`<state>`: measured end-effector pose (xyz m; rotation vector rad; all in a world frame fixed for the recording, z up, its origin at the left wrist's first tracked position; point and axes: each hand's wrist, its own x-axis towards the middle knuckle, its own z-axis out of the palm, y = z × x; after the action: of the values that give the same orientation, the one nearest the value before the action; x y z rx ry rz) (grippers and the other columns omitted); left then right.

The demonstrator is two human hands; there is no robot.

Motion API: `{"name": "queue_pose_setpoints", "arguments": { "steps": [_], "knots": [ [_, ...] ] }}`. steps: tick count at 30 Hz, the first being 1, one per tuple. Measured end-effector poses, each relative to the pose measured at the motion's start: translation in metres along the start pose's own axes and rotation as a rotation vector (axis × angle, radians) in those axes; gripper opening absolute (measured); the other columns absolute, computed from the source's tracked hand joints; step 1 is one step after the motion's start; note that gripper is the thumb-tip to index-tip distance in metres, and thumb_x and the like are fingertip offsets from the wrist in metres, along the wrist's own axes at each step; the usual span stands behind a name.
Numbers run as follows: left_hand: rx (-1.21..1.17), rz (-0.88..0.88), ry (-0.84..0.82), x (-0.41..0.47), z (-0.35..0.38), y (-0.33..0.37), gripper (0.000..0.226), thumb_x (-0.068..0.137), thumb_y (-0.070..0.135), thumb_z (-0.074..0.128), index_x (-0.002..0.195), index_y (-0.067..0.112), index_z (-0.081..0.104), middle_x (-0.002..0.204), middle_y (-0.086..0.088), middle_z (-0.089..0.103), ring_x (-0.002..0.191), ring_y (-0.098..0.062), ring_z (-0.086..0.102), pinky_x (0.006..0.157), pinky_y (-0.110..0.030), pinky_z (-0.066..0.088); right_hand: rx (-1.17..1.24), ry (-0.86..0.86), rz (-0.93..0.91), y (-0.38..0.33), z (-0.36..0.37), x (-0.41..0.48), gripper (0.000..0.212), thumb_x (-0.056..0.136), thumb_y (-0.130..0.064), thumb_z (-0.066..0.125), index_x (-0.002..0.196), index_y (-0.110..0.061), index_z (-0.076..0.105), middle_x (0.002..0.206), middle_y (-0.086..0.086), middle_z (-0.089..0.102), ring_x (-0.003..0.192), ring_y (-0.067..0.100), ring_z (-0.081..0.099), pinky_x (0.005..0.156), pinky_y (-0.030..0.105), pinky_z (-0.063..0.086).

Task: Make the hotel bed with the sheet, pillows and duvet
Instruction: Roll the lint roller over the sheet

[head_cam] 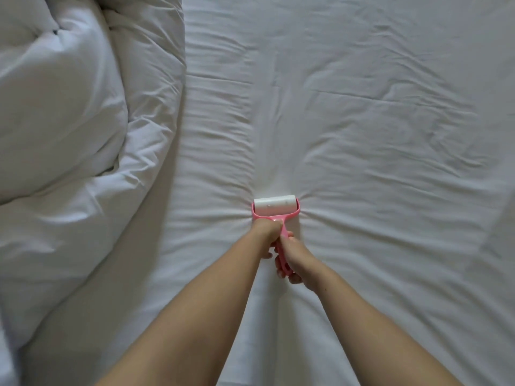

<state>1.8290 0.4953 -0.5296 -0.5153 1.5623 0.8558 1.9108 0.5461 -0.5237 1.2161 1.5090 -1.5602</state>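
The thin, soft sheet (pixel 362 135) puckers under the lint roller (pixel 275 205), its stiff handle clasped by your left grip (pixel 267 229) and right grip (pixel 297 260); bulky duvet (pixel 69 107) at 9 o'clock.

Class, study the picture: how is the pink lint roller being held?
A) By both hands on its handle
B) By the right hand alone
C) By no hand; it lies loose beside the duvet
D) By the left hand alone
A: the left hand and the right hand both grip the pink handle of the lint roller, whose white roll rests on the sheet.
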Motion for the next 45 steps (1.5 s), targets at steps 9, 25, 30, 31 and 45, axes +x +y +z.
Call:
{"name": "queue_pose_setpoints", "arguments": {
  "steps": [9, 25, 30, 31, 45],
  "knots": [
    [0.031, -0.029, -0.024, -0.026, 0.030, -0.093, 0.029, 0.097, 0.023, 0.039, 0.106, 0.015, 0.065, 0.104, 0.008, 0.071, 0.104, -0.013, 0.062, 0.101, -0.039, 0.043, -0.008, -0.001, 0.041, 0.092, 0.019, -0.040, 0.072, 0.092, -0.072, 0.011, 0.107, -0.013, 0.049, 0.056, 0.004, 0.046, 0.043, 0.014, 0.042, 0.041, 0.015, 0.023],
    [0.143, -0.063, 0.007, -0.065, 0.071, -0.185, 0.025, 0.093, 0.021, 0.041, 0.083, 0.017, 0.064, 0.108, 0.003, 0.070, 0.105, -0.016, 0.063, 0.100, -0.039, 0.045, 0.098, -0.006, 0.121, 0.187, 0.036, -0.096, 0.073, 0.092, -0.073, 0.015, 0.111, -0.012, 0.050, 0.056, 0.003, 0.045, 0.040, 0.015, 0.042, 0.039, 0.013, 0.021],
    [0.210, -0.047, 0.032, -0.060, 0.069, -0.174, 0.030, 0.093, 0.018, 0.041, 0.110, 0.008, 0.064, 0.111, -0.003, 0.070, 0.095, -0.019, 0.062, 0.092, -0.034, 0.045, 0.154, 0.013, 0.131, 0.180, 0.040, -0.092, 0.068, 0.091, -0.074, 0.015, 0.098, -0.017, 0.052, 0.058, 0.002, 0.046, 0.042, 0.015, 0.045, 0.041, 0.014, 0.021],
    [0.216, -0.034, 0.036, -0.059, 0.066, -0.168, 0.031, 0.094, 0.019, 0.041, 0.114, 0.007, 0.062, 0.110, -0.003, 0.071, 0.094, -0.020, 0.061, 0.092, -0.035, 0.045, 0.170, 0.018, 0.131, 0.175, 0.040, -0.089, 0.066, 0.091, -0.074, 0.015, 0.094, -0.018, 0.051, 0.059, 0.002, 0.046, 0.042, 0.015, 0.045, 0.041, 0.014, 0.021],
    [0.270, 0.054, 0.020, -0.014, 0.031, -0.027, 0.026, 0.094, 0.016, 0.043, 0.108, 0.008, 0.063, 0.080, 0.004, 0.066, 0.079, -0.013, 0.059, 0.094, -0.035, 0.043, 0.264, 0.080, 0.056, 0.055, 0.006, -0.008, 0.061, 0.094, -0.069, 0.019, 0.095, -0.018, 0.054, 0.058, 0.002, 0.045, 0.042, 0.014, 0.045, 0.039, 0.013, 0.022]
  ]
}}
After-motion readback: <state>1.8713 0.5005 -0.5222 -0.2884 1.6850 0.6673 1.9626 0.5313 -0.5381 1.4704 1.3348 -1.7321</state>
